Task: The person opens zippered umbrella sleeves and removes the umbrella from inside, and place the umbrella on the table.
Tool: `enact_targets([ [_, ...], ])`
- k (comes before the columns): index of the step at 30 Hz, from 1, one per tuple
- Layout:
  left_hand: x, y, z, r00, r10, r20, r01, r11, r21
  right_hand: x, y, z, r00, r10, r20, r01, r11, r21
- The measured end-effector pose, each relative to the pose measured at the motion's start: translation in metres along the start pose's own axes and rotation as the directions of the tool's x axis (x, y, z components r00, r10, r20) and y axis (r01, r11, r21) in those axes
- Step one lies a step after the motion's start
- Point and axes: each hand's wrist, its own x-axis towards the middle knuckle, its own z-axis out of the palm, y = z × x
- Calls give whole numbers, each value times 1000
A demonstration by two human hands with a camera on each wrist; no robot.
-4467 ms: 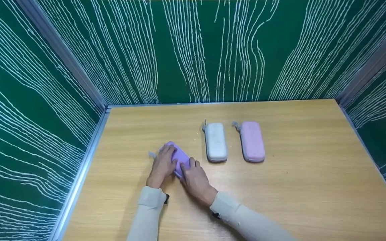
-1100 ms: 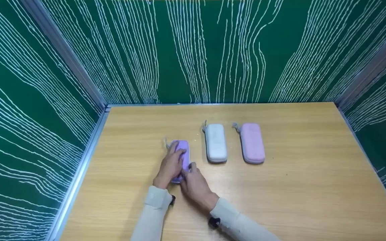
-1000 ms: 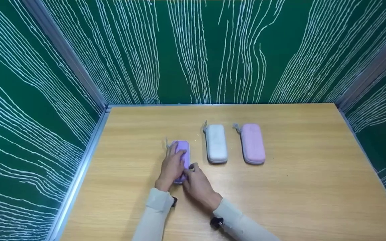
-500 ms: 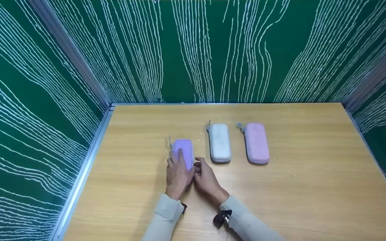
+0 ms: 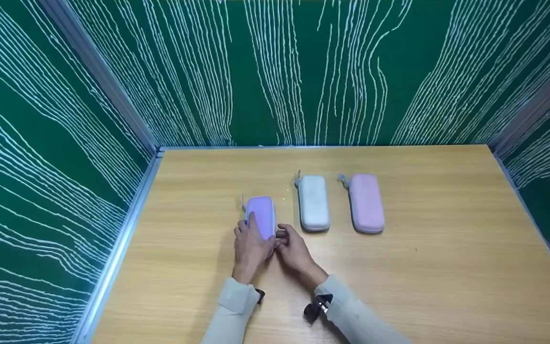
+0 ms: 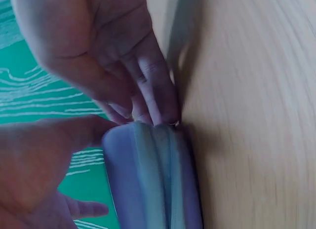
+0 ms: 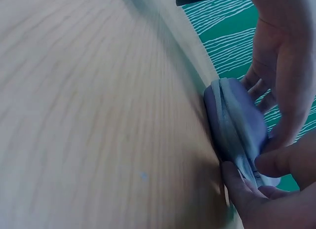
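A purple hard zip case [image 5: 262, 215] lies on the table, long side pointing away from me, its grey strap at the far left corner. My left hand [image 5: 250, 247] holds the near half from the left, index finger along the lid and thumb at the near right corner. At the case's right edge is my right hand [image 5: 295, 249], fingers curled. In the right wrist view, the thumb and a finger of the right hand [image 7: 284, 204] pinch the side along the pale zip band [image 7: 227, 110]. From the left wrist, the case's rounded end [image 6: 121, 145] shows; the zip pull is hidden.
A white zip case [image 5: 314, 203] and a pink zip case [image 5: 367, 203] lie side by side to the right, straps at their far left corners. Green panels [image 5: 198, 71] with white wavy lines enclose the wooden table [image 5: 447, 267] at the back and sides.
The purple case has turned from slanted to nearly straight. My left hand has slid back toward the near end, uncovering more of the lid; my right hand has shifted along the right edge.
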Motion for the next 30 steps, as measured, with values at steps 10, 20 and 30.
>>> enact_targets([
  [10, 7, -14, -12, 999, -28, 17, 32, 967, -254, 3, -1, 3, 999, 43, -3, -43, 999, 24],
  [20, 7, -28, -22, 997, -68, 36, 77, 893, -443, 7, -1, 6, 995, 101, -21, -101, 995, 8],
  [30, 10, -44, -35, 992, -50, 115, 105, 827, -552, 11, -4, 8, 987, 157, -35, -156, 988, 19],
])
